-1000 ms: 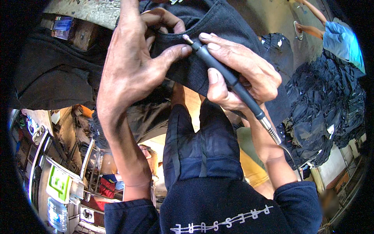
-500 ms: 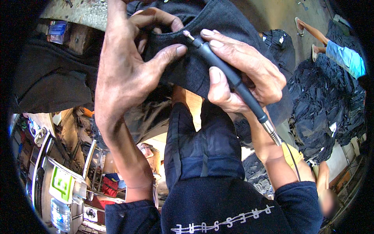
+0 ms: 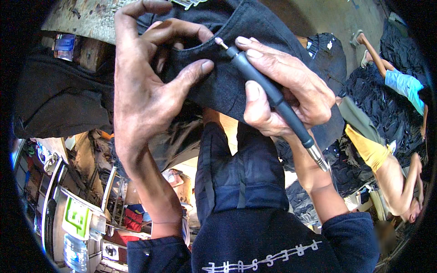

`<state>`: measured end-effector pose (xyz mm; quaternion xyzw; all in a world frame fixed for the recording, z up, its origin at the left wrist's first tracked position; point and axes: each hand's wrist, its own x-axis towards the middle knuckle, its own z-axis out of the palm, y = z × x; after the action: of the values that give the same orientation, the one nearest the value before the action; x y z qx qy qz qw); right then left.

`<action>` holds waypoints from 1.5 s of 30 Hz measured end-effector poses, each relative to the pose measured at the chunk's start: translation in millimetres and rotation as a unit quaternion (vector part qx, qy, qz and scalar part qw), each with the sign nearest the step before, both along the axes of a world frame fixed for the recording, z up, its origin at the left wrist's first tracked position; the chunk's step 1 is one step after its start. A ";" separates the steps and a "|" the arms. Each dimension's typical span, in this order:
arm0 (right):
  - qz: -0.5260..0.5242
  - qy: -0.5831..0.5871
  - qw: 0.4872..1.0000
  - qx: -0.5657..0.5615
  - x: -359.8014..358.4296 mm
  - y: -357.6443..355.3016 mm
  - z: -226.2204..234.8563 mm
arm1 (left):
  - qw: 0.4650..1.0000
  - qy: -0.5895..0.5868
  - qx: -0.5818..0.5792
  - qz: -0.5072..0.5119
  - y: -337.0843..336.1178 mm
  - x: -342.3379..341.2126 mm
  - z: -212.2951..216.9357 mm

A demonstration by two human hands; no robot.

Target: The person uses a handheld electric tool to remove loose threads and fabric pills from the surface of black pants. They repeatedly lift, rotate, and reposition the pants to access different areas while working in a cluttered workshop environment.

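My right hand (image 3: pixel 296 91) grips a black pen-shaped rotary tool (image 3: pixel 261 79) with a small pinkish grinding tip and a metal spring end. That tip lies at the stitched curved edge of a black denim garment (image 3: pixel 223 82). From the left, my left hand (image 3: pixel 145 86) keeps the garment's edge raised. One of its bent fingers is tucked behind the edge close to the tip; the others are partly hidden by cloth. The thumb is held apart, above the fabric, and another finger curls upward.
Dark cloth (image 3: pixel 63 100) lies at the left below a worn board (image 3: pixel 86 20). Piles of black garments (image 3: pixel 364 109) cover the right side. Two other people are there, one in a light blue top (image 3: pixel 405 86), one in yellow shorts (image 3: pixel 371 148). A water bottle (image 3: pixel 75 252) stands lower left.
My left thumb has moved slightly away from the tool tip, and a finger of that hand now curls up. At the right, the person in yellow shorts has come further into view.
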<state>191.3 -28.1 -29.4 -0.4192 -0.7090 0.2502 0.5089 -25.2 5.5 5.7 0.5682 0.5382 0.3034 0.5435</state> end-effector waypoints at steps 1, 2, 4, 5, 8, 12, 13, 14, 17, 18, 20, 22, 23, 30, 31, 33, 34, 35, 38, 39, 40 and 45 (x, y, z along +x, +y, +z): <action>-0.002 0.001 1.000 0.002 -0.1 0.1 -1.5 | 1.000 0.005 0.008 -0.005 -0.1 0.4 -0.9; 0.002 0.003 1.000 0.012 0.3 0.9 -2.7 | 1.000 -0.005 0.007 0.003 -0.5 0.1 -1.3; -0.004 0.004 1.000 0.007 0.7 1.7 -4.5 | 1.000 -0.026 0.001 0.018 -0.5 1.6 -2.5; -0.002 0.005 1.000 0.008 1.3 2.0 -4.9 | 0.999 -0.028 0.003 0.016 0.0 2.7 -3.0; -0.017 0.009 1.000 -0.001 -0.4 2.7 -2.0 | 1.000 -0.014 0.016 0.005 1.7 2.0 -3.3; -0.023 0.039 0.999 -0.002 -7.9 1.5 4.9 | 0.994 0.082 0.062 -0.050 4.6 -6.3 -2.3; -0.027 0.045 0.999 -0.001 -10.1 2.5 5.9 | 0.992 0.097 0.065 -0.049 4.8 -8.4 -2.7; -0.030 0.048 0.998 -0.001 -10.6 2.8 5.6 | 0.990 0.100 0.074 -0.066 5.6 -9.8 -4.2; -0.038 0.051 0.998 -0.002 -11.1 4.1 3.3 | 0.992 0.087 0.066 -0.061 4.7 -10.4 -8.0; -0.040 0.051 0.998 -0.003 -10.6 3.9 2.2 | 0.991 0.092 0.069 -0.066 4.6 -10.6 -8.7; -0.045 0.048 0.998 -0.002 -9.1 2.6 -0.1 | 0.993 0.082 0.064 -0.062 3.9 -9.4 -9.5; -0.046 0.027 0.999 0.003 -6.3 2.5 -2.6 | 0.995 0.064 0.053 -0.052 3.1 -7.4 -9.2; -0.064 0.021 0.998 -0.012 -5.9 2.3 -3.3 | 0.996 0.060 0.050 -0.050 2.8 -6.5 -8.9; -0.022 0.029 0.999 0.018 2.7 15.7 -5.7 | 0.995 0.078 0.040 -0.047 1.8 -1.7 -6.8; -0.042 0.034 0.999 -0.003 0.7 9.8 -1.3 | 0.993 0.097 0.030 -0.052 1.2 -1.3 -5.5; -0.066 0.037 0.997 -0.025 -1.9 4.6 4.1 | 0.994 0.085 0.048 -0.049 0.5 -0.2 -3.9; -0.069 0.036 0.997 -0.025 -3.2 3.1 6.0 | 0.994 0.086 0.049 -0.049 0.1 0.0 -3.1; -0.071 0.035 0.997 -0.026 -4.0 1.2 7.4 | 0.994 0.087 0.050 -0.050 0.0 0.8 -2.6; -0.078 0.032 0.996 -0.034 -5.2 0.9 8.9 | 0.994 0.090 0.049 -0.046 -0.8 2.3 -1.6; -0.081 0.032 0.996 -0.036 -5.5 1.6 9.5 | 0.994 0.089 0.047 -0.042 -1.3 3.0 -1.7; -0.085 0.034 0.995 -0.038 -6.1 2.1 9.7 | 0.994 0.092 0.047 -0.044 -1.3 3.4 -1.6; -0.096 0.031 0.994 -0.047 -6.2 3.1 12.1 | 0.991 0.105 0.061 -0.065 -0.4 4.5 -0.9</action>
<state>185.1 -25.0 -17.3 -0.5008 -0.6369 0.2459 0.5321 -20.8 5.1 4.8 0.6624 0.5348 0.2385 0.4672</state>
